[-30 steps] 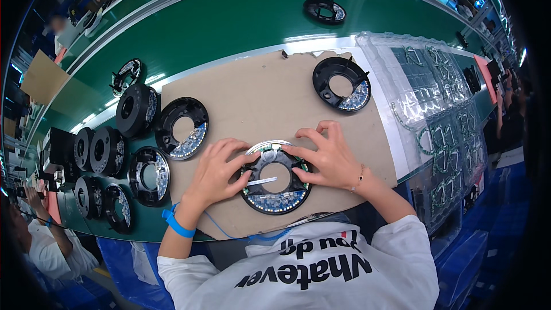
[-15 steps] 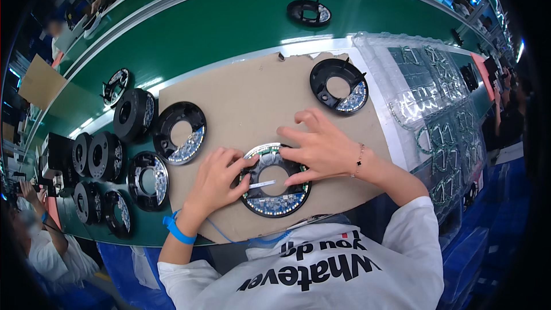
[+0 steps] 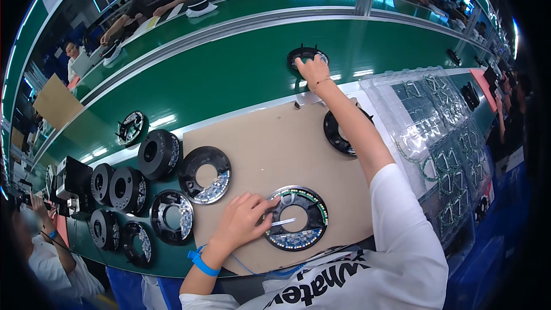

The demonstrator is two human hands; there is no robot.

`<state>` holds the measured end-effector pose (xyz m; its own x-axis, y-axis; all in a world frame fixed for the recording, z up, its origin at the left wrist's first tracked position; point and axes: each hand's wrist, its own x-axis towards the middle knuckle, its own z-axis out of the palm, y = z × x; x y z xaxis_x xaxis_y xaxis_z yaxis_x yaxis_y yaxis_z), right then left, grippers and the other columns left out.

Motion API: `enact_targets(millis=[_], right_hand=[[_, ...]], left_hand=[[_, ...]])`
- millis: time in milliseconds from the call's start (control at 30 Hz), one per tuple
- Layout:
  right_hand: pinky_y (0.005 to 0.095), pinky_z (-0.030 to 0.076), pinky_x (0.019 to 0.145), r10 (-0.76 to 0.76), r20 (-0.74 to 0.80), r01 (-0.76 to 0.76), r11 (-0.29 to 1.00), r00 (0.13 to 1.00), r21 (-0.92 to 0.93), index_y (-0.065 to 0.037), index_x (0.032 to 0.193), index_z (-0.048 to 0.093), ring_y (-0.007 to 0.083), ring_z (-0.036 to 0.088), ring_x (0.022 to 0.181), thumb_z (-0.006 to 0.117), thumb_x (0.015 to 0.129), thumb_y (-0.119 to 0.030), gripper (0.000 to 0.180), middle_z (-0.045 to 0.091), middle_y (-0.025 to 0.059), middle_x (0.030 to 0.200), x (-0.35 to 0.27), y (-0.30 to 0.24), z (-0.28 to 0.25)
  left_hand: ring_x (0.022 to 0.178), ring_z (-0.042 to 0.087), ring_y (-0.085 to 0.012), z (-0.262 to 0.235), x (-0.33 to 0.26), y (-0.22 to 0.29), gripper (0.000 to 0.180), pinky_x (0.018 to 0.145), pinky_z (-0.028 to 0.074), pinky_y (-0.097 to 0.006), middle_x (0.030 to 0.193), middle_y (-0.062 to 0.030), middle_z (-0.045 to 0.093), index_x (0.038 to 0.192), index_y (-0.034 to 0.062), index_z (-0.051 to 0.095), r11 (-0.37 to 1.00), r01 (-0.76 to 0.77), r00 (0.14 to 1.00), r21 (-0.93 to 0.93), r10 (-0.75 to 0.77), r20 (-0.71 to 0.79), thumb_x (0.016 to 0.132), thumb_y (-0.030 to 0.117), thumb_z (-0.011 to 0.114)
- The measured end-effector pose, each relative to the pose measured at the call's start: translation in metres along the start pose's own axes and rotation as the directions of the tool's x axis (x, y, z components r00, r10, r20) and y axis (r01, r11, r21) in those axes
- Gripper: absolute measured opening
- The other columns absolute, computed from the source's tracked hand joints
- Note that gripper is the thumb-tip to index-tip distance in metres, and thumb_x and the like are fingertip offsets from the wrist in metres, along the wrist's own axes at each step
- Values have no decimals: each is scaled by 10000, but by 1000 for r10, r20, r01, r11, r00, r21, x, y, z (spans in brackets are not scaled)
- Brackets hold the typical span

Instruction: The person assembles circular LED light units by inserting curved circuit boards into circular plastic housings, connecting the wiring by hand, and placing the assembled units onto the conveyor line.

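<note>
My left hand (image 3: 244,220), with a blue strap at its wrist, has its fingers curled over the left side of a black ring-shaped housing (image 3: 317,232). Small boards with rows of light parts line this ring, which lies on the brown cardboard. A thin white strip (image 3: 284,221) runs from my left thumb across the ring's opening; whether it is held or attached, I cannot tell. Far ahead, my right hand (image 3: 313,71) reaches to another black ring housing (image 3: 295,54) on the green belt, thumb and fingers closed on its near side. My right forearm partly covers a third ring (image 3: 334,132).
Several more ring housings, such as this one (image 3: 205,175), crowd the left side. Clear plastic trays (image 3: 425,120) with green curved boards lie at right. Cardboard (image 3: 247,132) covers the bench before the green belt (image 3: 229,63). Other people work beyond it and at left.
My right hand has left the ring in front of me and reached forward to the ring on the belt. My left hand stays at the near ring. The view has shifted upward.
</note>
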<state>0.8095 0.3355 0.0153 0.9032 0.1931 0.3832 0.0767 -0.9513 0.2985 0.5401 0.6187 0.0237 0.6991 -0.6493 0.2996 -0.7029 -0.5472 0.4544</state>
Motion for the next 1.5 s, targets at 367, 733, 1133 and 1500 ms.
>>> enact_targets(millis=[367,733,1133,1500], right_hand=[[397,368,731,-490,-156,501,864,858,43,-165,947,494,205,574,745,564,709,-81,262,512,47,884,-80,-48,-92],[396,295,909,-609,-103,460,466,786,756,-125,1160,568,243,442,1055,519,695,-41,475,501,72,1133,-189,-27,-137],[458,237,955,-623,70,326,499,779,803,-190,1336,415,374,323,1045,692,564,-609,921,407,118,1214,-242,-19,-144],[454,240,934,-614,1,434,558,789,708,-216,1269,496,339,341,1041,629,648,-613,749,401,85,1261,-242,-20,-137]], left_hand=[[742,525,-220,-2,3,-3,345,648,406,-341,801,-50,528,1032,111,612,999,-11,1000,-38,10,-23,687,113,606],[748,525,-231,-1,3,-1,342,650,420,-349,797,-53,534,1031,113,610,1000,1,1000,-14,-1,-14,689,103,608],[745,521,-228,-2,4,-3,340,654,413,-347,799,-52,534,1023,112,615,998,14,1000,-53,-13,11,684,95,610],[753,513,-246,-3,4,-1,363,673,415,-346,788,-74,533,1026,85,626,997,16,999,-70,-14,31,666,55,591]])
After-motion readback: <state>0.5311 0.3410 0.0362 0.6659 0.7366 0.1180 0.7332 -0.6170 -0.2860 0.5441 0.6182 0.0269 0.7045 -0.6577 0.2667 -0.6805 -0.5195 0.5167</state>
